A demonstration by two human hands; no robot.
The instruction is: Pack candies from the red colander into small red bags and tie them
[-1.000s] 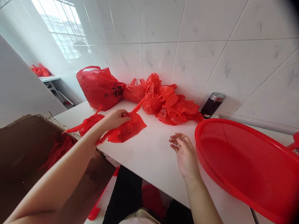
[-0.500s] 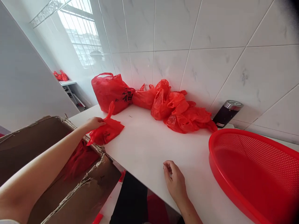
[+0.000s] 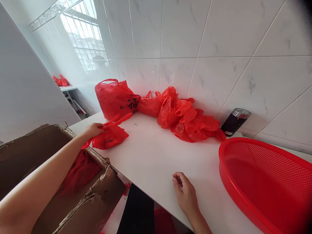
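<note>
My left hand [image 3: 94, 130] reaches across the cardboard box and is closed on a small red plastic bag [image 3: 110, 135] with black print, at the table's left edge. The bag's loose top points right, toward the larger bag behind it. Over the white table [image 3: 151, 156], my right hand [image 3: 184, 190] has its fingers curled in with nothing visible in them. More red plastic [image 3: 81, 172] lies inside the cardboard box [image 3: 97, 188], partly hidden by my left forearm.
A full red bag [image 3: 114, 97] and several smaller red bags [image 3: 168, 110] line the tiled wall. Right of them stand a dark flask [image 3: 236, 122] and a red plastic basket [image 3: 246, 188]. Far left, another table [image 3: 69, 88] bears red bags.
My left hand has moved slightly left with the small bag, whose upright top has dropped over to the right. My right hand keeps its curled pose; the view has shifted slightly.
</note>
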